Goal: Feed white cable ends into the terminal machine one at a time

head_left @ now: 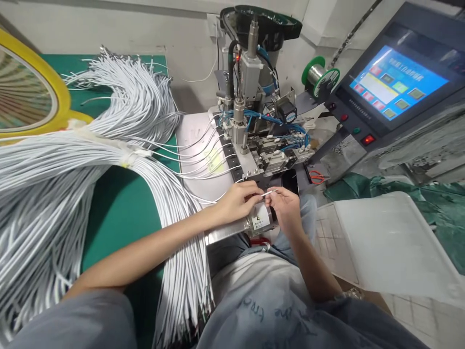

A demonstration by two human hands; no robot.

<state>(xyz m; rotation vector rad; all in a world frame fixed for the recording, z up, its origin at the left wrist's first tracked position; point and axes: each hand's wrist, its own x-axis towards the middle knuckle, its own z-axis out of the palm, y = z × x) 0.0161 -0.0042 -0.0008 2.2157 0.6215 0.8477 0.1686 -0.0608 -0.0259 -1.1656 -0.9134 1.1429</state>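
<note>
My left hand [242,199] pinches a white cable [267,194] close to its end. From the other side, the fingertips of my right hand [285,206] are closed on the tip of that same cable. Both hands meet just in front of a bench machine [250,131] with metal cylinders and blue air tubes. Several white cables [203,167] run from the left into the machine's near side. A large bundle of white cables [145,169], tied with a pale wrap, lies left of my left arm. The tiny parts at the cable tip are too small to make out.
A blue touchscreen panel [397,85] stands at right, with a solder wire spool [317,76] behind it. Red-handled scissors [317,177] lie right of the machine. A white plastic bin [395,242] sits at lower right. A yellow fan [61,92] is at far left, beside another cable pile [141,104].
</note>
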